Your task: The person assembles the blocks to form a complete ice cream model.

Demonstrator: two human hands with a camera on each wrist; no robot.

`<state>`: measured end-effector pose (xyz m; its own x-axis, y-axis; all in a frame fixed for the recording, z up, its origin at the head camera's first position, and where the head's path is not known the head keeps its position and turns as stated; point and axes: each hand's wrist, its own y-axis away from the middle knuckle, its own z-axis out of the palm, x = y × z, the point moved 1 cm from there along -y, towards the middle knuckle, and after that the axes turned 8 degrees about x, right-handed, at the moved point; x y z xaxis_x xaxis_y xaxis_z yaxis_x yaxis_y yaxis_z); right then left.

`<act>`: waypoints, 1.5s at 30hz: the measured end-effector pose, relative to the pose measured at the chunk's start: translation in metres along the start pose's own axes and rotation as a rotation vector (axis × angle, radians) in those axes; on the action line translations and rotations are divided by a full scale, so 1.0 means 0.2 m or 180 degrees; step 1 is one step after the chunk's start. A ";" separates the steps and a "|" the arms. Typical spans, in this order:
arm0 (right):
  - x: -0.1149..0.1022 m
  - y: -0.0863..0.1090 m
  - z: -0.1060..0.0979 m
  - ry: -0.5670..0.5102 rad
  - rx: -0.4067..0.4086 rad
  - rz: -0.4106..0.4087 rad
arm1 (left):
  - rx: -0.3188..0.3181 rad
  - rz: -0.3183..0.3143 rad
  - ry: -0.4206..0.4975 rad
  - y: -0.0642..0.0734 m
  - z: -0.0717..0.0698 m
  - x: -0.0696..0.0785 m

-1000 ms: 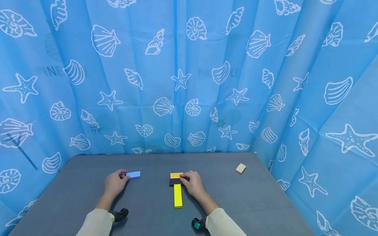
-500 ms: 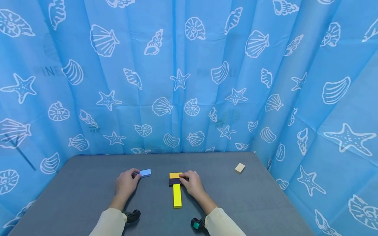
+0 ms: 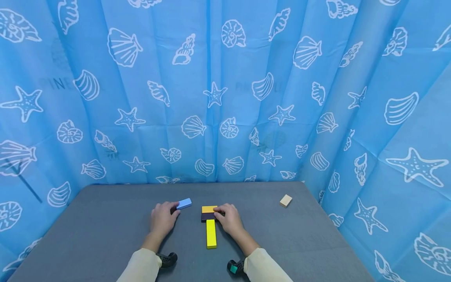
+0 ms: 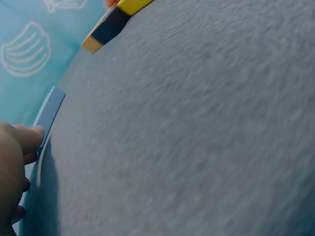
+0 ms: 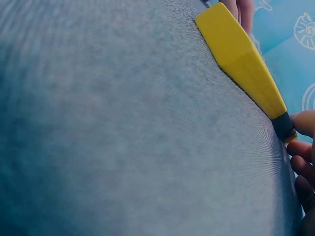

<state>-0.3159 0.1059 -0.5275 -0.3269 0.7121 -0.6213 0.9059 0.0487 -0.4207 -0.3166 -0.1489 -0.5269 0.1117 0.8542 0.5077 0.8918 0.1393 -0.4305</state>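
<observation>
My left hand (image 3: 163, 217) pinches a light blue wooden block (image 3: 184, 203) by its left end, between thumb and fingers. In the left wrist view the blue block (image 4: 49, 110) slants away from the fingertips, close over the table. At the middle lie three blocks in a T shape: an orange block (image 3: 209, 209) at the back, a dark purple block (image 3: 208, 217) against its front, and a long yellow block (image 3: 211, 234) pointing toward me. My right hand (image 3: 230, 220) holds the orange and dark blocks at their right ends with thumb and fingers, partly hiding them.
A small natural-wood block (image 3: 285, 201) lies at the right rear of the grey table (image 3: 289, 239). Behind and to the right hangs a blue curtain (image 3: 239, 98) with white shell prints. Each wrist wears a black device (image 3: 169, 260) near the sleeve.
My left hand has moved right with the blue block, toward the middle blocks, and the block has turned slightly. My right hand stays in place at the orange and dark blocks.
</observation>
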 end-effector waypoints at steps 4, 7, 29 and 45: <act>0.00 0.00 0.00 -0.0005 -0.0008 -0.0030 | -0.0075 0.0095 -0.0069 0.01 0.03 0.02; 0.00 0.00 0.00 0.0006 -0.0016 -0.0027 | -0.0146 0.0112 -0.0124 0.01 0.05 0.05; -0.01 0.00 0.00 0.0049 0.0066 0.0016 | -0.0352 0.0144 -0.0017 0.05 0.12 0.24; 0.00 0.00 0.01 0.0060 0.0022 0.0103 | -0.0388 0.0113 -0.0005 0.05 0.15 0.29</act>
<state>-0.3173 0.1048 -0.5286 -0.2924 0.7263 -0.6221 0.9140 0.0208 -0.4053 -0.3138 -0.0836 -0.5252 0.1435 0.8584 0.4925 0.9340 0.0471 -0.3542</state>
